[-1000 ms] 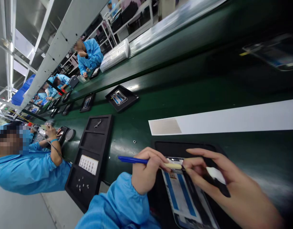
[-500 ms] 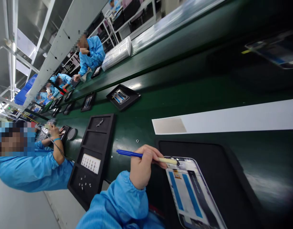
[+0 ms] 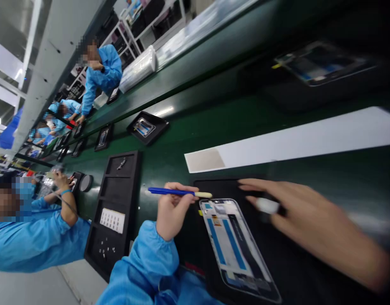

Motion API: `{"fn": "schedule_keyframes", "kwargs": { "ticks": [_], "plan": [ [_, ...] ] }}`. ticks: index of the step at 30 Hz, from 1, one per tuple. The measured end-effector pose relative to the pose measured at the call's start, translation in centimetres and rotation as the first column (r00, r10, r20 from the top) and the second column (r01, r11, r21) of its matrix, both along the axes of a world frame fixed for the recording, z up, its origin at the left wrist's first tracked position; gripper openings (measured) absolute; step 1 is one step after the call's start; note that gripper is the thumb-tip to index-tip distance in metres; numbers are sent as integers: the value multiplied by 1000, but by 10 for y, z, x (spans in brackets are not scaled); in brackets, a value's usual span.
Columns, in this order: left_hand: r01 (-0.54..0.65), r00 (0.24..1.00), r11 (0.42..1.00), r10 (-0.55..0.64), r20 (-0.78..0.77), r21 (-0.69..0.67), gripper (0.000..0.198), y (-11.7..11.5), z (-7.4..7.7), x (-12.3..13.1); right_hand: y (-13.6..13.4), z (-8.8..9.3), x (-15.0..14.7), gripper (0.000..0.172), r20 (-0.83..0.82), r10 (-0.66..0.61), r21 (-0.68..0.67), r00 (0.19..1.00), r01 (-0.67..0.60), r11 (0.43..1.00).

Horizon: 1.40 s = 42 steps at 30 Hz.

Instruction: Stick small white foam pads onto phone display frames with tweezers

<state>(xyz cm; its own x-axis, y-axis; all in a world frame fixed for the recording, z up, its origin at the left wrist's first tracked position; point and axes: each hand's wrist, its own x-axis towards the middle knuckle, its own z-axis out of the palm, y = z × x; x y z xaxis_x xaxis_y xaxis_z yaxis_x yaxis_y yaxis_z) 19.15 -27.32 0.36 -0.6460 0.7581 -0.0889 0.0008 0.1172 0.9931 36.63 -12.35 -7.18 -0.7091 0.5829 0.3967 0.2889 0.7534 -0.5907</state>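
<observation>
My left hand [image 3: 172, 212] pinches a pen-like stick [image 3: 169, 192] with a blue shaft and a cream end. The cream end is just off the top edge of an opened phone housing [image 3: 236, 241] with blue strips and a yellow tab, lying in a black tray [image 3: 220, 183]. My right hand [image 3: 296, 212], blurred by motion, is over the tray to the right of the housing. Between its thumb and fingers is a white rounded piece with a dark part [image 3: 267, 206], whose kind I cannot make out.
A compartmented black tray [image 3: 110, 192] with a white card and small parts stands left. Behind lies a long white strip [image 3: 277, 140]. More trays with housings [image 3: 147, 128] sit along the green bench [image 3: 169, 163]. A co-worker in blue [image 3: 39, 233] sits at left.
My right hand has come into view from the right with the white piece. My left hand has drawn the stick back from the housing's upper end. The whole view has shifted.
</observation>
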Motion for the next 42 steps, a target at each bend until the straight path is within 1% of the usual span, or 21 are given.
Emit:
{"fn": "schedule_keyframes", "kwargs": {
  "ticks": [3, 5, 7, 10, 13, 16, 19, 22, 25, 28, 42],
  "plan": [
    [-60, 993, 998, 57, -103, -25, 33, 0, -9, -2, -8, 2, -17, 50, -35, 91, -12, 995, -91, 996],
    [-50, 982, 998, 42, -185, -39, 29, -1, -15, -5, -12, 4, -21, 56, -38, 110, -28, 993, -112, 993],
    [-9, 964, 999, -3, -264, -43, 22, -2, -19, -6, -15, 7, -22, 57, -49, 111, -60, 993, -114, 992],
    [46, 920, 997, -64, -386, -55, 14, -1, -21, -6, -17, 10, -18, 51, -72, 95, -124, 993, -104, 987],
    [82, 862, 993, -112, -494, -81, 11, 0, -19, -2, -17, 15, -13, 47, -58, 93, -178, 994, -102, 979],
    [125, 802, 985, -172, -572, -120, 9, 3, -16, 4, -15, 22, -8, 51, -30, 125, -218, 992, -128, 968],
    [166, 708, 977, -215, -673, -137, 9, 7, -15, 10, -13, 27, -4, 52, -20, 143, -235, 990, -144, 961],
    [225, 603, 966, -243, -760, -130, 8, 12, -13, 15, -13, 28, -2, 53, -25, 143, -236, 989, -145, 961],
    [256, 543, 954, -276, -793, -157, 10, 15, -10, 18, -13, 27, -2, 53, -34, 135, -229, 990, -139, 963],
    [275, 514, 945, -299, -804, -176, 11, 16, -9, 18, -14, 28, -2, 50, -40, 126, -237, 991, -132, 962],
    [292, 460, 933, -331, -824, -212, 9, 16, -11, 19, -13, 28, -2, 44, -24, 130, -229, 991, -132, 964]
  ]
}}
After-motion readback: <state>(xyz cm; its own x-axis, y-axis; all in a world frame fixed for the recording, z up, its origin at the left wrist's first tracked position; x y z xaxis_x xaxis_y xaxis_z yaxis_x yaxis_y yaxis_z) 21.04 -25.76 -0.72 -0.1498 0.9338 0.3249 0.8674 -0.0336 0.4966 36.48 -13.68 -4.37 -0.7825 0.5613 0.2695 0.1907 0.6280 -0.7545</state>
